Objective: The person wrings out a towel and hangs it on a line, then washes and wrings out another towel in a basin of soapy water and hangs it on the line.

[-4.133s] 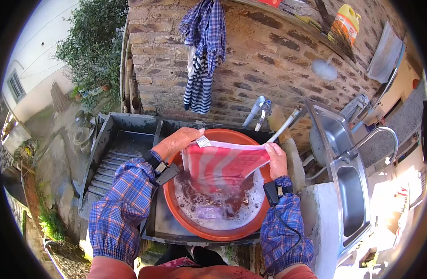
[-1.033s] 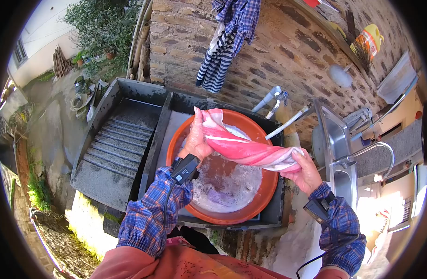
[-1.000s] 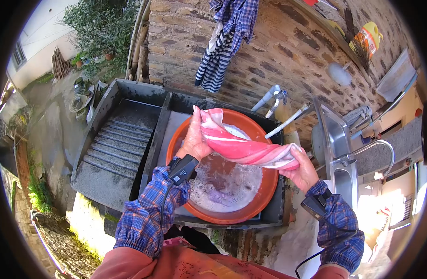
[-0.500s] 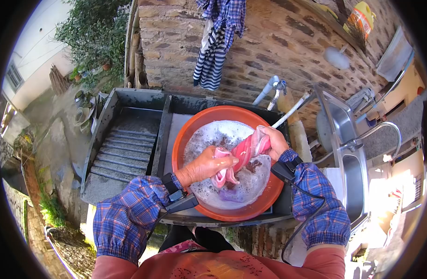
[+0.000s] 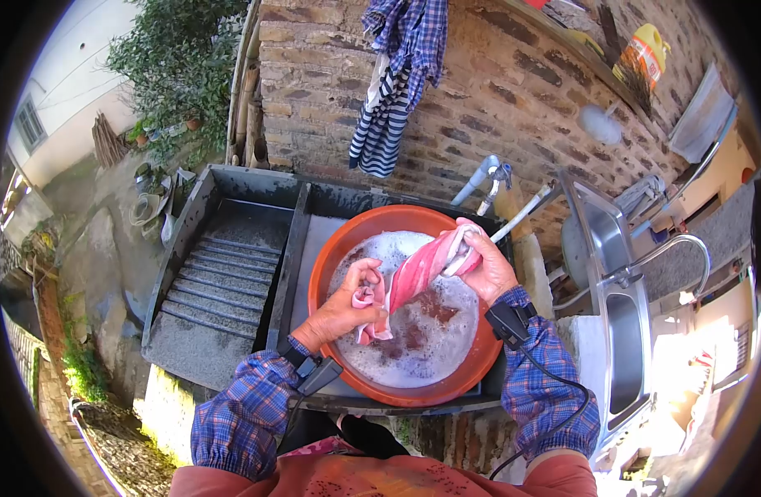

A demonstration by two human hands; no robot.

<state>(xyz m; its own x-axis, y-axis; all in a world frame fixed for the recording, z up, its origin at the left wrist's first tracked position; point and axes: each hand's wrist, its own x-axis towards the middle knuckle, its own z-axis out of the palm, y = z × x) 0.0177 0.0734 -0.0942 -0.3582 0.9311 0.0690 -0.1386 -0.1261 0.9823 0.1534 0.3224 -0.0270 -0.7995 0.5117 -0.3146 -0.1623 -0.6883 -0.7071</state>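
Note:
A twisted pink-and-white cloth (image 5: 417,272) stretches between my hands above an orange basin (image 5: 447,394) of foamy, greyish water (image 5: 426,356). My left hand (image 5: 341,310) holds the lower end of it, the fingers curled loosely and a fold hanging below the thumb. At the upper end, my right hand (image 5: 485,267) is closed around the bunched cloth. Both hands are over the basin, clear of the water. What the cloth is exactly, I cannot tell.
The basin stands in a dark stone sink with a ribbed washboard (image 5: 221,277) on its left. A tap (image 5: 498,176) and a pale pipe (image 5: 521,213) are behind it. At the right stands a steel sink (image 5: 627,348). Clothes (image 5: 382,116) hang against the brick wall.
The hands have moved farther apart and the cloth is stretched longer. My left hand has shifted left and loosened its fingers; my right hand has turned, its palm showing more.

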